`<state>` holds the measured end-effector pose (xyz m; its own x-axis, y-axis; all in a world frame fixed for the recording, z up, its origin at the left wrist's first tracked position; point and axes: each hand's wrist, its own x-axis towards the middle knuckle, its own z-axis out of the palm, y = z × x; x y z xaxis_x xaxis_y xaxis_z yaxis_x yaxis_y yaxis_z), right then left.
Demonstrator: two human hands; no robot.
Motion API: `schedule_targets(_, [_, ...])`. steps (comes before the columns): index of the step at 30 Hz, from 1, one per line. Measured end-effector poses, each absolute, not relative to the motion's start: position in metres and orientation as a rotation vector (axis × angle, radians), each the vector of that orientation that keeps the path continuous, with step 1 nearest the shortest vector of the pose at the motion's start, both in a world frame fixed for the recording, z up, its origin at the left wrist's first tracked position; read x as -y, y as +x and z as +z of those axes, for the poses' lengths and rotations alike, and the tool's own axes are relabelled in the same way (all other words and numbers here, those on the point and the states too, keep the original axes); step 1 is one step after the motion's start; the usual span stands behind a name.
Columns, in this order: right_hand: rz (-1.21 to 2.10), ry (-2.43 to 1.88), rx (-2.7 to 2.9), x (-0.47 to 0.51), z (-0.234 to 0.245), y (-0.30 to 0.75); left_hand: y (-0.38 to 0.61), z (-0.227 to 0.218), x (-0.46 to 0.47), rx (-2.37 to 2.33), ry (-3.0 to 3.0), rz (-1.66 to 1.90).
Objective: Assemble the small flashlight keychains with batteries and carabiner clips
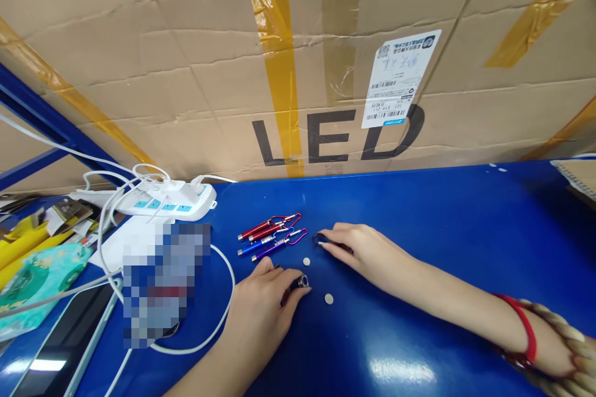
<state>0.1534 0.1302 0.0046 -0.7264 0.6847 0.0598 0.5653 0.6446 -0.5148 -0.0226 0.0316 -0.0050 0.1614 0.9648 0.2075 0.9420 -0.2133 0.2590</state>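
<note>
My left hand (261, 298) is closed around a small black penlight (299, 284), its open silver-rimmed end pointing up and right. To the right and farther back, my right hand (361, 245) pinches a dark, curved clip-like piece (320, 238); the fingers hide most of it. Two red penlights (255, 231), a blue penlight (256, 245) and a purple penlight (270, 249), each with a coloured carabiner, lie in a row beyond my left hand. Two silver button cells rest between the hands: a farther button cell (306, 262) and a nearer button cell (329, 299).
A white power strip (198, 201) with tangled white cables stands at the back left. A phone (69, 341), a blurred-out item (167, 285) and a green packet (41, 279) lie at left. A large cardboard box (209, 74) walls off the blue table (465, 248).
</note>
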Motion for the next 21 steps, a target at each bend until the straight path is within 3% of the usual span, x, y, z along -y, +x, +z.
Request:
schedule_targets(4, [0.401, -1.16, 2.663, -0.14, -0.001, 0.159, -0.029, 0.001, -0.035, -2.008, 2.327, 0.378])
schedule_targets(10, [0.273, -0.616, 2.699, -0.131, -0.007, 0.152, -0.041, 0.02, -0.037, -2.186, 2.118, 0.199])
schedule_targets(14, [0.117, -0.476, 2.736, -0.127, -0.015, 0.146, -0.046, 0.017, -0.039, -2.112, 1.962, 0.036])
schedule_targets(18, [-0.081, -0.439, 2.755, -0.128, -0.017, 0.143, -0.044, 0.006, -0.041, -1.94, 2.004, 0.441])
schedule_targets(21, [0.0, -0.41, 2.73, -0.129, -0.011, 0.147, -0.04, 0.001, -0.04, -1.71, 2.095, 0.864])
